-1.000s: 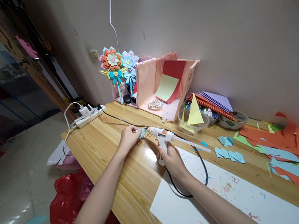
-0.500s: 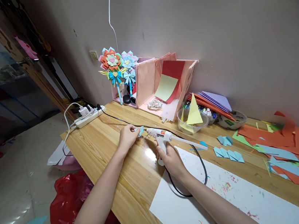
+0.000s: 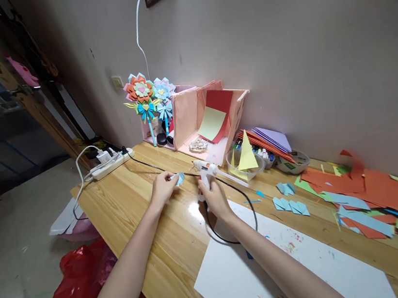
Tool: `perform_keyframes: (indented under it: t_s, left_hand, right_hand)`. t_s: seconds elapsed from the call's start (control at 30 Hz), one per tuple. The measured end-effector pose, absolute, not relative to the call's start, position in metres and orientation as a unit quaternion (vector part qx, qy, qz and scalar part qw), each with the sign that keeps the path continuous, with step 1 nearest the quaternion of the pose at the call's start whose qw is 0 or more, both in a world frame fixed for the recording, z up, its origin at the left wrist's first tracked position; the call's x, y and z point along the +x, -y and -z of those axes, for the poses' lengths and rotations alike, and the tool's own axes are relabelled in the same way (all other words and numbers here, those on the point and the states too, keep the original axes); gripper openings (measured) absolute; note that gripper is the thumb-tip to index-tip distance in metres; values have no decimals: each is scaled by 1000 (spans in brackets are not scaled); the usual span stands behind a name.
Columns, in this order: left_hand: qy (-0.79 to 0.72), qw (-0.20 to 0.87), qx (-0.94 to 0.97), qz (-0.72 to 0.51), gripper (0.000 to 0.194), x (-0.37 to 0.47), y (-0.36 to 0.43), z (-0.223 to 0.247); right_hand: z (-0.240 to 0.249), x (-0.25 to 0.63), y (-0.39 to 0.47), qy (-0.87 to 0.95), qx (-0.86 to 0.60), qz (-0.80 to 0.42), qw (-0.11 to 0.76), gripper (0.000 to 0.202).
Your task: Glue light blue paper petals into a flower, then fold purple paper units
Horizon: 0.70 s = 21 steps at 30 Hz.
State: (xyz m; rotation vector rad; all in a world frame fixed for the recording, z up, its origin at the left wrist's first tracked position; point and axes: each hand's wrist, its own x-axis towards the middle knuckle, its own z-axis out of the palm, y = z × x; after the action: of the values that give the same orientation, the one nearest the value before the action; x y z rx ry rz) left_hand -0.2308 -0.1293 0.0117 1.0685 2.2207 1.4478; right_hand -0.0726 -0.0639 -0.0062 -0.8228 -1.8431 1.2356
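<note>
Over the wooden table (image 3: 119, 213), my left hand (image 3: 163, 189) pinches a small light blue folded paper piece (image 3: 180, 179) between thumb and fingers. My right hand (image 3: 214, 198) is wrapped round the handle of a white hot glue gun (image 3: 206, 168), with a clear glue stick (image 3: 232, 178) sticking out of its back. The gun's nozzle points up and left, a little apart from the blue piece. Its black cord (image 3: 254, 210) loops around my right wrist. Several folded light blue pieces (image 3: 290, 205) lie to the right.
Paper flowers (image 3: 140, 90) and a pink organizer (image 3: 185, 121) stand at the back. A clear bowl (image 3: 246, 169) holds yellow paper. White paper (image 3: 231, 281), orange sheets (image 3: 369, 190) and scraps lie right. A power strip (image 3: 113, 164) sits on the left corner.
The camera view has turned slightly right and up. The glue gun is now more upright, its nozzle raised and the glue stick end drawn back toward the bowl. Both hands keep their holds.
</note>
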Motion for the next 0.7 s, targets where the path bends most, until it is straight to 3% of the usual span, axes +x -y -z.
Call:
perform_keyframes:
  t_s: [0.3, 0.47, 0.7]
  left_hand:
    - [-723, 295, 317, -538, 28, -227, 128, -15]
    - [-707, 317, 285, -564, 11, -224, 127, -20]
    - [-686, 339, 267, -586, 17, -218, 130, -28]
  right_hand:
    - [10, -115, 28, 803, -369, -332, 330, 24]
    - [13, -109, 28, 821, -352, -326, 309, 25]
    - [3, -89, 30, 838, -255, -387, 287, 22]
